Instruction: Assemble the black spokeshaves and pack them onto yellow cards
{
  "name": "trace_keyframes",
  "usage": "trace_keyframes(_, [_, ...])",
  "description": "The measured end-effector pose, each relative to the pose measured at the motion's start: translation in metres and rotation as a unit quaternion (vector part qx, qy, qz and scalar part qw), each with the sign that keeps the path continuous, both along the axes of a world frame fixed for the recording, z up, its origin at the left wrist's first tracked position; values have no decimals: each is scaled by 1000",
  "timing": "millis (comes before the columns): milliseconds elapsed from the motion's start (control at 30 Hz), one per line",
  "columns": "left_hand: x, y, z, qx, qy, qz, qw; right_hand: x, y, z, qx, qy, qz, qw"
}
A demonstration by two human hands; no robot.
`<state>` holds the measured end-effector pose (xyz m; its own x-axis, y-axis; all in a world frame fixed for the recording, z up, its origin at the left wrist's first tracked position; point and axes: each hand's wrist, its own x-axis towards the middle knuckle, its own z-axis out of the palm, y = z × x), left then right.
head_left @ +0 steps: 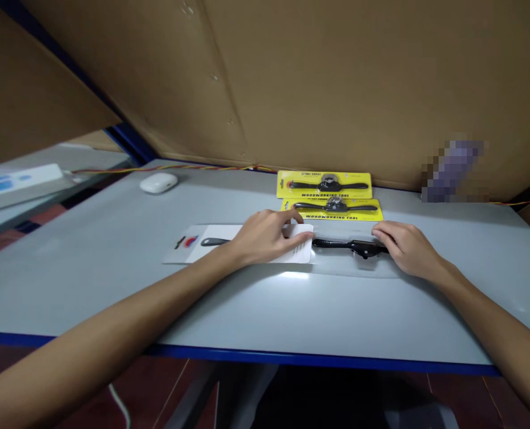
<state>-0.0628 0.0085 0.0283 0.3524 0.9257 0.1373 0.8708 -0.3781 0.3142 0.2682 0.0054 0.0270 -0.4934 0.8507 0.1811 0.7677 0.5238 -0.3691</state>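
Note:
My left hand [262, 235] is closed on the right end of a white card [251, 256], thumb on its face. A dark grey handle and a red and blue logo show on the card's left part. My right hand [403, 247] is closed round the right end of a black spokeshave [336, 245], whose body and left handle lie level beside the card. Clear plastic [336, 268] lies around the spokeshave and card; whether it is one sleeve I cannot tell. Behind my hands are two yellow packs, one [287, 213] in front of the other [285, 192], each with a black spokeshave.
A white rounded case [158, 183] sits at the table's back left. Brown board [313, 89] walls the back, with thin wires [193, 168] along its foot. A white power strip [23, 185] is at the far left. The grey table [358, 322] has a blue front edge.

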Motion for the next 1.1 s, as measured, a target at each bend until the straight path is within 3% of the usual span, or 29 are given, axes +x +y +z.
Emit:
trace_keyframes(167, [-1,-2,6,-26,74,11,997,0,-1,-4,26,-9,-11,1000])
trace_keyframes(433, [-10,1,3,-9,66,-15,998,-1,0,-2,46,-32,-12,998])
trace_keyframes(600, [-2,-5,1,-6,66,-53,996,-4,-2,0,46,-31,27,998])
trace_keyframes(933, [30,-13,-14,97,48,-141,984,-38,-27,2,129,-72,41,988])
trace_keyframes(1100, [42,-12,-17,149,26,-170,974,-50,-32,5,116,-55,42,991])
